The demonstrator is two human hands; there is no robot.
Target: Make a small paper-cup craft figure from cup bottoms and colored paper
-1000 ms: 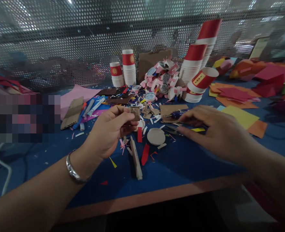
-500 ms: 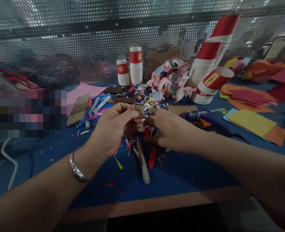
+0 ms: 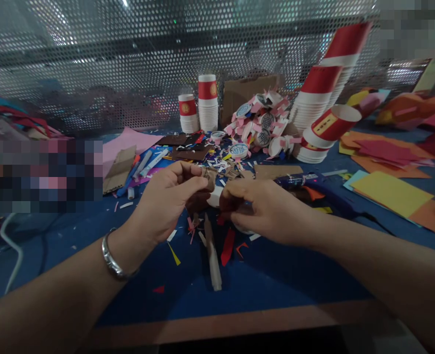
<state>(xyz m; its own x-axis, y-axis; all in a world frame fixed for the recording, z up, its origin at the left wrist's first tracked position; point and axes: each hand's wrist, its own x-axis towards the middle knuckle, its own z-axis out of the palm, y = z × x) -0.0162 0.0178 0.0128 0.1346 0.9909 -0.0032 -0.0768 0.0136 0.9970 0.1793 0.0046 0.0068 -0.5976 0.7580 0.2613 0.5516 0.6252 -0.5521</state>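
At the left of the frame we see a sheet of pink paper (image 3: 138, 140) on the blue tabletop (image 3: 129, 305), with a strip of corrugated cardboard (image 3: 120, 169) overlapping it and a cluster of pens (image 3: 147, 162) just beside. Left of centre, the left hand (image 3: 176, 189) (a silver bracelet (image 3: 111, 258) circles its wrist) pinches a small brown cardboard piece (image 3: 210, 178) between thumb and fingers, so we find that piece near the middle of the frame. Behind it, upper centre, stand two stacks of red-and-white cups (image 3: 207, 110). Below the hands a pale marker (image 3: 213, 263) lies pointing away from us, near a red paper strip (image 3: 228, 248). At centre, a white piece (image 3: 214, 198) shows between the hands, partly hidden. Just right of it, the right hand (image 3: 256, 206) has its fingers curled; we cannot tell whether they grip anything. Beyond it, we see a heap of pink-and-white paper shapes (image 3: 264, 123). Further right lies a dark blue glue gun (image 3: 326, 191), then yellow paper (image 3: 392, 194) overlapping an orange sheet (image 3: 431, 216).
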